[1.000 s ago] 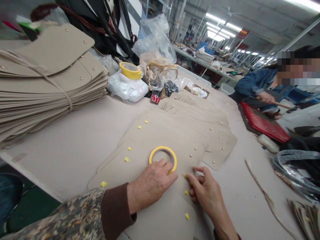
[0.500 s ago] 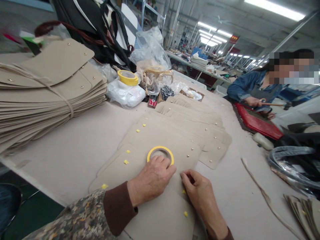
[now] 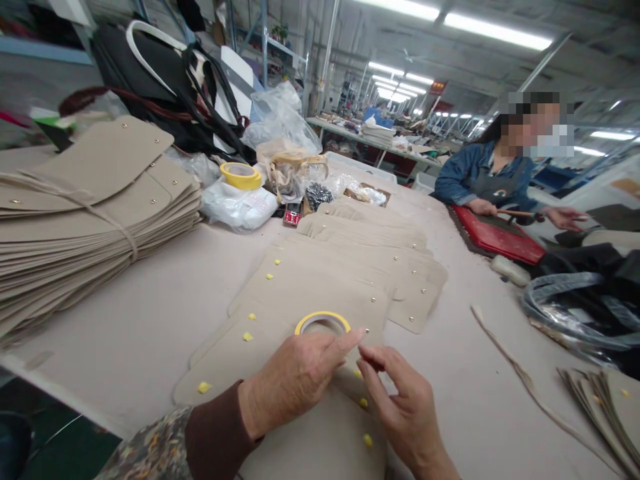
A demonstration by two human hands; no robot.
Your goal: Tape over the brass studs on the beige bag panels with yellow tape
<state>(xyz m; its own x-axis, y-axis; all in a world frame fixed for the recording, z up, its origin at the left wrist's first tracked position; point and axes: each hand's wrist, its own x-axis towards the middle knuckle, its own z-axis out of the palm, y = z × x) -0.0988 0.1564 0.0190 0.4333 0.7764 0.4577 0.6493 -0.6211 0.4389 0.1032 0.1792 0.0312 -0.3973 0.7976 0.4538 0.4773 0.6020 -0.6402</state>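
Observation:
My left hand (image 3: 295, 373) is closed over the near side of a roll of yellow tape (image 3: 323, 315), its index finger stretched to the right. My right hand (image 3: 403, 393) sits just beside that fingertip, thumb and forefinger pinched together; whatever is between them is too small to make out. Under both hands lie overlapping flat beige panels (image 3: 320, 280) with small metal studs along the right. Bits of yellow tape (image 3: 204, 387) stick to the panels' left edges, and others (image 3: 367, 440) lie near my right hand.
A thick tied stack of beige panels (image 3: 75, 247) stands at the left. Behind are a second yellow tape roll (image 3: 241, 175) on a white plastic bag (image 3: 240, 207) and a black bag (image 3: 145, 87). A loose beige strap (image 3: 520, 373) lies right. A co-worker (image 3: 495, 173) holds a hammer by a red piece (image 3: 500, 233).
My left index finger has stretched out towards my right hand, and the right pinch has drawn close to it. The co-worker's far hand has moved away to the right. The view has shifted slightly.

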